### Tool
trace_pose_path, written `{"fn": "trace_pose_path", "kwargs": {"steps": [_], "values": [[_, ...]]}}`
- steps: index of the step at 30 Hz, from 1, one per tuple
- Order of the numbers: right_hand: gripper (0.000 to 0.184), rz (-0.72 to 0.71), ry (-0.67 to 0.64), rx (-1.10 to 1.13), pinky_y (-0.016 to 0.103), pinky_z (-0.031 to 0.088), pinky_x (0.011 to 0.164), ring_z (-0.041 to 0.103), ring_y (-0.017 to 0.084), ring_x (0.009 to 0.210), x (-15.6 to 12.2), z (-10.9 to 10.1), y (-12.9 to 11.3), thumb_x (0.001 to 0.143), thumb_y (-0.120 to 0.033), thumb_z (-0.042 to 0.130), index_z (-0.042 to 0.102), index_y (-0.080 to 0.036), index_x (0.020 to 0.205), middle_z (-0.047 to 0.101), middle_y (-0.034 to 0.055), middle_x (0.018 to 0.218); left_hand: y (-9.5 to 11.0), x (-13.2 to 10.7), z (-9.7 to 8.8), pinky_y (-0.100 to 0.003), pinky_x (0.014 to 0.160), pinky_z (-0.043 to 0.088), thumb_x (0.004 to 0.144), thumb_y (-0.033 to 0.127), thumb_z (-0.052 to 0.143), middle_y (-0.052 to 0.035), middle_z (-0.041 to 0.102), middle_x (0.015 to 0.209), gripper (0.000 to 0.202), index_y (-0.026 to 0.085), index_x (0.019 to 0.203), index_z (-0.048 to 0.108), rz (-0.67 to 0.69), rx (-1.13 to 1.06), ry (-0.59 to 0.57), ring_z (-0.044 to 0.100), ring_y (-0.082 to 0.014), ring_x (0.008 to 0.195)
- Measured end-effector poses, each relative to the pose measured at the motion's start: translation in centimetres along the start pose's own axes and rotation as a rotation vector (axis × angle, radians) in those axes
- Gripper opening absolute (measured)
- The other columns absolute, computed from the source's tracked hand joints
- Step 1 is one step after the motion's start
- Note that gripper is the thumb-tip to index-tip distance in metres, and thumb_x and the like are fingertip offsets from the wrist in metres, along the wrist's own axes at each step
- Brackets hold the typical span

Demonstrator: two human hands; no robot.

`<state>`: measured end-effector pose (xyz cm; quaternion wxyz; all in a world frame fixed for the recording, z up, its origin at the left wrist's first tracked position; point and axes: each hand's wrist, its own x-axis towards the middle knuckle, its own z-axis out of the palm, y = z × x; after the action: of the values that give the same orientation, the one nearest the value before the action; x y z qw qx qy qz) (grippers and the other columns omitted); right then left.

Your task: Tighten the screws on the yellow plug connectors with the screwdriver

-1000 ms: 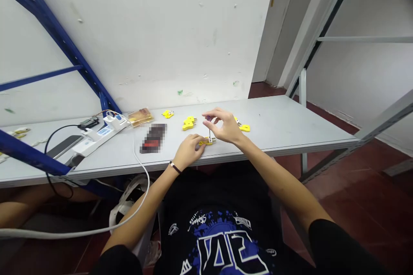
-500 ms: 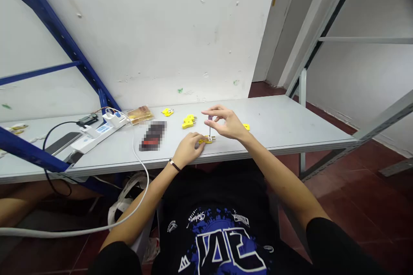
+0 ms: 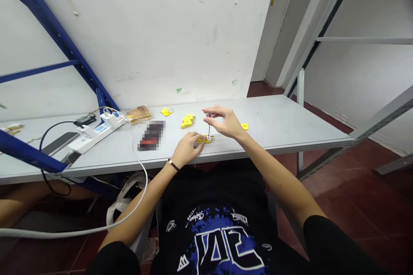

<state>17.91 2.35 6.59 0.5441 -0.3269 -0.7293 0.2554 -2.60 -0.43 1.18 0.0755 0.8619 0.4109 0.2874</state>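
Note:
My right hand point(image 3: 222, 121) is closed around the handle of a screwdriver point(image 3: 209, 130), which stands nearly upright. Its tip meets the white inner part of an opened yellow plug point(image 3: 204, 139) with metal pins pointing right. Fingers of my left hand point(image 3: 189, 148) press on the plug's left end and hold it to the table near the front edge. A yellow plug cover point(image 3: 244, 126) lies just right of my right hand. Behind my hands are more yellow plugs point(image 3: 187, 121), lying close together, and another yellow plug point(image 3: 166, 111) farther back on the left.
A white power strip point(image 3: 97, 134) with plugs and cables sits at the left of the table. Near it lie a dark phone-like slab point(image 3: 60, 142), a plastic bag point(image 3: 138, 114) and a blurred-out dark item point(image 3: 151, 135). A white cable point(image 3: 142, 163) hangs over the front edge.
The view has shifted slightly. My right hand still holds the screwdriver on the plug, its fingers turned a little around the handle. My left hand stays in place.

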Motion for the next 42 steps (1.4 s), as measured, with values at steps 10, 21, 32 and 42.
{"fn": "trace_pose_path", "kwargs": {"steps": [10,21,32,42], "values": [[0.041,0.013,-0.028,0.140,0.044,0.064,0.087,0.074,0.020,0.084,-0.2,-0.7,0.3,0.085,-0.041,0.071,0.075,-0.022,0.122,0.078,0.0076,0.108,0.1,0.1,0.0,-0.040,0.094,0.051,0.097,0.023,0.056,-0.0070,0.071,0.104,0.020,0.021,0.109,0.072,-0.009,0.006,-0.009,0.063,-0.0247,0.102],[0.033,0.042,0.018,0.036,0.040,0.064,0.085,0.072,0.019,0.082,0.2,-1.2,-0.3,0.083,-0.035,0.076,0.079,-0.023,0.113,0.077,0.0057,0.100,-0.1,0.0,0.1,-0.040,0.094,0.051,0.097,0.023,0.057,-0.0065,0.071,0.104,0.019,0.022,0.109,0.072,-0.005,-0.007,0.003,0.063,-0.0246,0.102],[0.034,0.079,0.011,-0.031,0.034,0.064,0.074,0.070,0.016,0.072,0.2,-1.0,-0.1,0.080,-0.039,0.080,0.081,-0.021,0.110,0.072,0.0071,0.098,-0.1,0.0,0.1,-0.039,0.095,0.051,0.097,0.024,0.057,-0.0066,0.071,0.104,0.020,0.021,0.110,0.072,0.004,0.000,0.002,0.063,-0.0245,0.102],[0.028,-0.091,-0.022,-0.063,0.036,0.065,0.079,0.072,0.018,0.082,-0.2,-0.4,-1.1,0.086,-0.035,0.075,0.080,-0.022,0.110,0.074,0.0083,0.105,-0.2,-0.1,0.1,-0.039,0.095,0.051,0.098,0.024,0.056,-0.0066,0.071,0.105,0.020,0.021,0.110,0.072,0.009,-0.004,0.011,0.063,-0.0243,0.102]]}}
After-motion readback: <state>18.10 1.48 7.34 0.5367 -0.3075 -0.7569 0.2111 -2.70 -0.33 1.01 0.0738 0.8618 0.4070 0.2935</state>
